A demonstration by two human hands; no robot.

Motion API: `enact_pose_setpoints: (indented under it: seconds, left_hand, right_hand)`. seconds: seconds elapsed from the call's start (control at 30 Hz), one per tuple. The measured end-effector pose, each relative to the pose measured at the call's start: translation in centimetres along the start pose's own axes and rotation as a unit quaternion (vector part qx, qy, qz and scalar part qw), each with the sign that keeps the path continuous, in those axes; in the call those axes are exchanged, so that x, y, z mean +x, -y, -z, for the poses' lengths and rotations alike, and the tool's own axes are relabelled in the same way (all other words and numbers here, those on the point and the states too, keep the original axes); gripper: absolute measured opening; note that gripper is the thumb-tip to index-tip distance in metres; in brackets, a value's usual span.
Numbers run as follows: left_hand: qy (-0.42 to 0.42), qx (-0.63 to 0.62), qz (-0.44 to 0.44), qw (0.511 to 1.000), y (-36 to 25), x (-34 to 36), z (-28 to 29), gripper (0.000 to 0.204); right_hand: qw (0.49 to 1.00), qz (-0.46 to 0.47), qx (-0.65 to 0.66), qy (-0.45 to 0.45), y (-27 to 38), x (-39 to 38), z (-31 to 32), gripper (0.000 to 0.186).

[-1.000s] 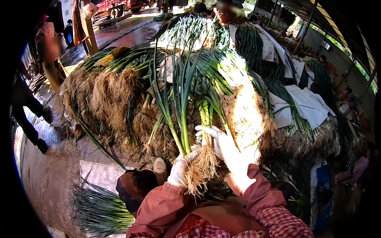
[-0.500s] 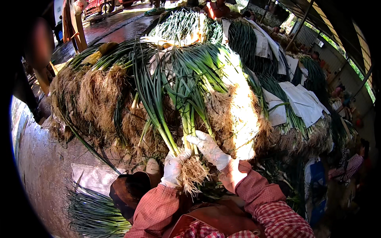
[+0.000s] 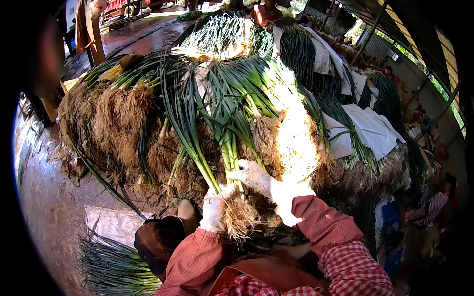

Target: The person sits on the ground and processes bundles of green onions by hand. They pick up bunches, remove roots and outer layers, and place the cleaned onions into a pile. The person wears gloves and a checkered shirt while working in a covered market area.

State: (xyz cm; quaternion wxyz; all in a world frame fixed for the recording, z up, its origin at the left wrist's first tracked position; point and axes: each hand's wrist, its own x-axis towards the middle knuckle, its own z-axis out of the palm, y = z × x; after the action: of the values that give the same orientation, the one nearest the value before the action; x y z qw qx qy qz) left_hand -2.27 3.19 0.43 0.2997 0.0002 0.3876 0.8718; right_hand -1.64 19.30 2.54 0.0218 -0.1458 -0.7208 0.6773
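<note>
My left hand (image 3: 214, 211), in a whitish glove, is closed round a bunch of green onions (image 3: 203, 160) just above its pale brown roots (image 3: 239, 217). Dark leaves of the bunch stretch away from me, over the pile. My right hand (image 3: 259, 178), gloved too and partly in glaring sunlight, lies at the right side of the white-green stalks. Its fingers point left with their tips apart, touching the stalks. Right behind the bunch is a big heap of green onions (image 3: 252, 91), with shaggy roots (image 3: 123, 108) hanging toward me.
White sheets (image 3: 373, 129) cover heaps on the right. More green onions (image 3: 118, 269) lie on the ground at lower left, near a pale sheet (image 3: 111, 222) and a dark boot-like thing (image 3: 160, 241). A blurred person (image 3: 47, 59) stands at the left edge; other people are farther back.
My right hand has shifted slightly up along the stalks, its fingertips spreading a little. My left hand keeps its hold on the bunch. The view has moved slightly.
</note>
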Motion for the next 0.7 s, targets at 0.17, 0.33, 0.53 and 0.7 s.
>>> enact_pose_setpoints:
  seconds: [0.17,0.33,0.53,0.7]
  left_hand:
    - [-0.138,0.031,-0.011,0.99,3.2,0.7,2.9,0.012]
    - [-0.117,-0.019,-0.042,0.992,0.7,0.1,-1.5,0.013]
    - [-0.06,0.003,0.005,0.998,-0.3,-2.6,-0.5,0.009]
    - [-0.035,-0.126,0.031,0.991,0.0,-1.9,0.4,0.005]
  right_hand:
    - [0.97,0.051,0.231,0.05,-1.5,-2.6,-2.6,0.037]
    - [0.961,-0.081,0.252,-0.085,-1.4,2.8,-1.0,0.012]
    - [0.955,0.134,-0.124,-0.232,11.7,9.7,9.1,0.029]
    - [0.627,0.297,-0.601,-0.397,14.9,6.3,7.7,0.032]
